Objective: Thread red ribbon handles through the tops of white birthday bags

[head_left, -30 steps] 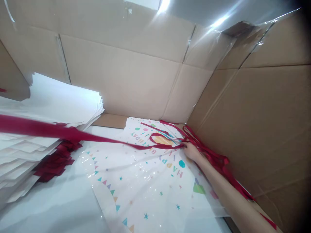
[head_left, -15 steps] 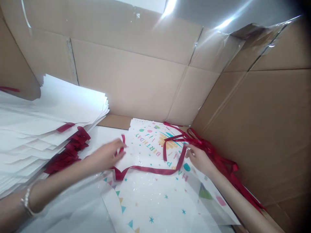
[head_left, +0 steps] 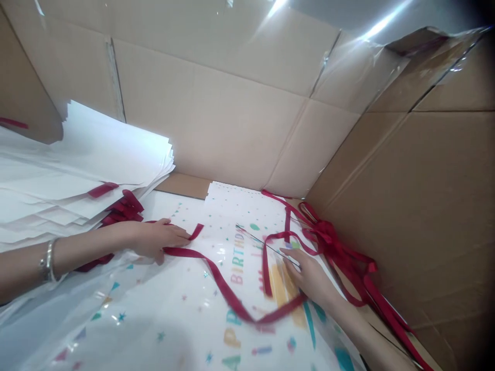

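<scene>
A white printed sheet under clear plastic, with birthday lettering and coloured stars, lies below my hands. Dark red ribbon curves across it between them. My left hand lies flat over the ribbon's left part, fingers stretched to the right, and a short ribbon end sticks out beyond the fingertips. On the right, my right hand is closed around a thin dark tool whose tip points up and left; the ribbon's other end passes beneath this hand.
White bags or sheets with red ribbon handles are stacked at the left. A tangle of red ribbon runs along the right side. Cardboard walls rise behind and at the right.
The printed sheet has turned and shifted. My left hand has moved left and come down on it; my right hand is lower, and the thin tool now shows clearly. The ribbon between them sags lower.
</scene>
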### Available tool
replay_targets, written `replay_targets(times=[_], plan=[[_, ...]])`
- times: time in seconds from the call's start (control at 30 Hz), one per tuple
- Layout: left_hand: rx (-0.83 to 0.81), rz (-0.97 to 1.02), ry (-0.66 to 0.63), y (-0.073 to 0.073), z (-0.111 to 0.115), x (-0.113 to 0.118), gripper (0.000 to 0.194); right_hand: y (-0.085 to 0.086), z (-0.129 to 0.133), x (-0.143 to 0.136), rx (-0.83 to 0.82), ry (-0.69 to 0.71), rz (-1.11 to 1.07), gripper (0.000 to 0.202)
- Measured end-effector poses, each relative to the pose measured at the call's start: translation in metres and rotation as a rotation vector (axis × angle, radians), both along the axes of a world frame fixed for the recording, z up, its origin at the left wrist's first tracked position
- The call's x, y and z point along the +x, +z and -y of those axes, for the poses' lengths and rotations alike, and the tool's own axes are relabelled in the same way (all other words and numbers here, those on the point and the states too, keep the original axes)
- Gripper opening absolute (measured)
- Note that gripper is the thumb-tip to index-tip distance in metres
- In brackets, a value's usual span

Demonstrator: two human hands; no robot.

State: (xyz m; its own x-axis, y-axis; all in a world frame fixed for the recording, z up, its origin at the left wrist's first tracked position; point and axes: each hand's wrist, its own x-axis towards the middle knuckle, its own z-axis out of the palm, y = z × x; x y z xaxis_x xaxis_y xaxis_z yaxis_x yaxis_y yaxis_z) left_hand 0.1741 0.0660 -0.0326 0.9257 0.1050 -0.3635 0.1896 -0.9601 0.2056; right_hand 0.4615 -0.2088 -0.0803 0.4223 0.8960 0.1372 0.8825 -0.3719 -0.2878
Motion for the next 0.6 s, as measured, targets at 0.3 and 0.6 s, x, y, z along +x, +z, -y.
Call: replay_targets(times=[0.3, 0.6], plan=[[0.159, 0.084, -0.070, -0.008, 0.004, 0.029, 0.057, -0.026, -0.030, 0.037, -0.087, -0.183, 0.153, 0.038], [0.205, 0.339, 0.230, -0.043, 0.052, 0.050, 0.068, -0.021, -0.037, 0.090, -0.138, -0.446, 0.193, 0.039]])
